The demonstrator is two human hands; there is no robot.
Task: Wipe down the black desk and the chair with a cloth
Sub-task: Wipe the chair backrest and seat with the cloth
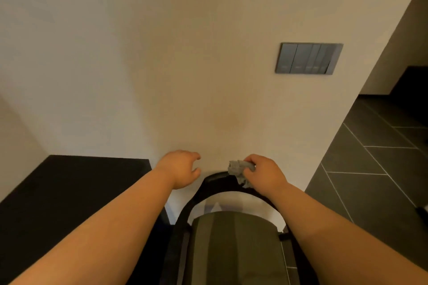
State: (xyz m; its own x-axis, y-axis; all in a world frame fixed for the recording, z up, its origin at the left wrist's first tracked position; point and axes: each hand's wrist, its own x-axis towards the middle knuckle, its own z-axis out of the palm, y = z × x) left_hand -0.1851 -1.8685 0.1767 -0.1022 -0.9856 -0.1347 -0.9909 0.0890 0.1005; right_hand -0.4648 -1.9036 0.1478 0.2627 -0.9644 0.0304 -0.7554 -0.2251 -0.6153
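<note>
The chair (pixel 209 186) stands below me against the wall, with a curved black back frame and a grey-green cushion (pixel 234 247). My right hand (pixel 264 174) grips a crumpled grey cloth (pixel 238 169) and presses it on the top of the black frame. My left hand (pixel 181 169) hovers just left of the frame top, fingers loosely curved, holding nothing. The black desk (pixel 69 196) lies at the lower left, its top matte and dark.
A cream wall (pixel 185 65) fills the view ahead, with a grey switch panel (pixel 309 58) at the right. Dark floor tiles (pixel 370 164) run along the right side, past the wall's corner.
</note>
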